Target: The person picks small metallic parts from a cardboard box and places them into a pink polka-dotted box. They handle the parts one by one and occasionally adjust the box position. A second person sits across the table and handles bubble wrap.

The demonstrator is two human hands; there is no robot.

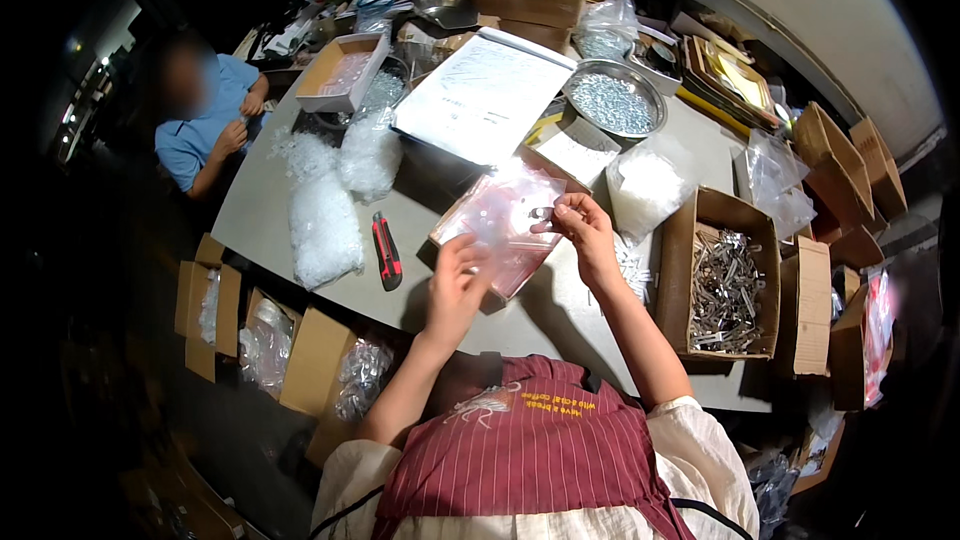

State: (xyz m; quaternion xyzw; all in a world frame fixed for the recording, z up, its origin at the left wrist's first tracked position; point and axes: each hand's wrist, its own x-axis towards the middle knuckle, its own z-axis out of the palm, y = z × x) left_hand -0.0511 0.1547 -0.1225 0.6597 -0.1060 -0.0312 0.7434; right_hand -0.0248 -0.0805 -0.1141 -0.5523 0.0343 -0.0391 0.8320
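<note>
My right hand (588,230) is closed, its thumb and fingertips pinching a small dark, shiny piece (541,220) whose kind I cannot make out. Below that piece lies a stack of clear, pinkish plastic bags (515,260) in a shallow box. My left hand (458,285) hovers at the stack's left side, its fingers smeared by motion. A hazy sheet of clear plastic (492,225) shows beside its fingertips; whether they grip it I cannot tell. To the left, a red and black utility knife (386,252) lies on the table.
A cardboard box of metal clips (725,285) stands at the right, beside loose white pieces (632,270) and a bag of white pieces (645,185). Farther back are a round metal bowl of small parts (612,100) and papers (485,95). Filled plastic bags (325,225) and a seated person (210,110) are left.
</note>
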